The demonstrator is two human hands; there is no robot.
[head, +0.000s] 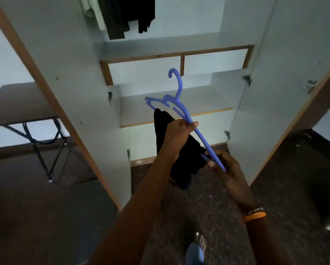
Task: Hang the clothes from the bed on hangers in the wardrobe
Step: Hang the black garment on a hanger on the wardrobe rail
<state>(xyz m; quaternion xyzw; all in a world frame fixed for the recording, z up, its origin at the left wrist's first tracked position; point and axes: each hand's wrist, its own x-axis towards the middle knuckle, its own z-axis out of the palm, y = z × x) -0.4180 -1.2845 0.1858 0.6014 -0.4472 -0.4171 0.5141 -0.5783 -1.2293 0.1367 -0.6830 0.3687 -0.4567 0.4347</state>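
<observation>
Wardrobe interior, pale grey panels edged in wood, fills the background with both doors swung open; metal hinges show on the door edges. At the top, a dark garment and a pale one hang inside, their hangers out of view. Below them sit a divided shelf section and a lower shelf. Dark speckled floor lies underneath, and a dark table with black folding legs stands to the left of the wardrobe. No brand, label or legible writing appears anywhere; the wristband on the right wrist, orange with a dark strand, bears pale marks too small to read.

Blue plastic hanger is held in front of the open wardrobe, tilted, hook uppermost and pointing toward the shelves. Left hand has fingers curled, pinching one arm of the hanger between thumb and fingertips while also gripping a black garment, which droops beneath the hand toward the floor. Right hand pinches the lower end of the same hanger arm, thumb on one side and fingers wrapped behind; the black cloth touches the hanger just beside these fingers. A bare foot shows at the bottom edge.
</observation>
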